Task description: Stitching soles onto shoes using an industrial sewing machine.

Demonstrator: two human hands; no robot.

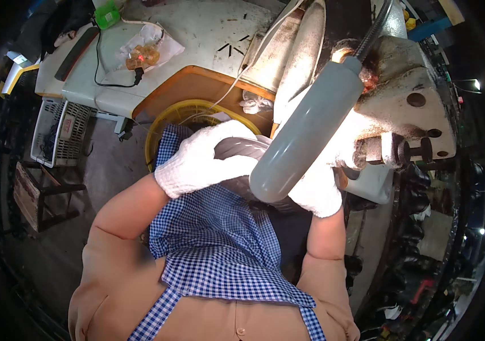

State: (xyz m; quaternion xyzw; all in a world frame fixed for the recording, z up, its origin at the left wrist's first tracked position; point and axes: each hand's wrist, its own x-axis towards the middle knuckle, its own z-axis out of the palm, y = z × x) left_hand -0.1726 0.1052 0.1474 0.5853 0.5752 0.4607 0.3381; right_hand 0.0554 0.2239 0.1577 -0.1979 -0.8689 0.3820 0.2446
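Observation:
A dark grey piece with a ridged, curved surface (pixel 239 149) is held in front of my apron; its exact kind cannot be made out. My left hand (pixel 200 162), in a white knit glove, is closed around its left side, thumb below and fingers above. My right hand (pixel 317 192), gloved the same way, is at the piece's right end. Its fingers are mostly hidden behind a grey cylindrical lamp head (pixel 308 128) and washed out by glare. The lamp head covers the middle and right of the piece.
An off-white machine (pixel 401 102) with a metal shaft stands at right. Behind my left hand sits a yellow basket (pixel 152 136). A pale worktable (pixel 197 40) carries a power adapter (pixel 142 57) and cords. White crates (pixel 60 131), a wooden stool (pixel 40 196) and racks of dark items (pixel 419 233) flank me.

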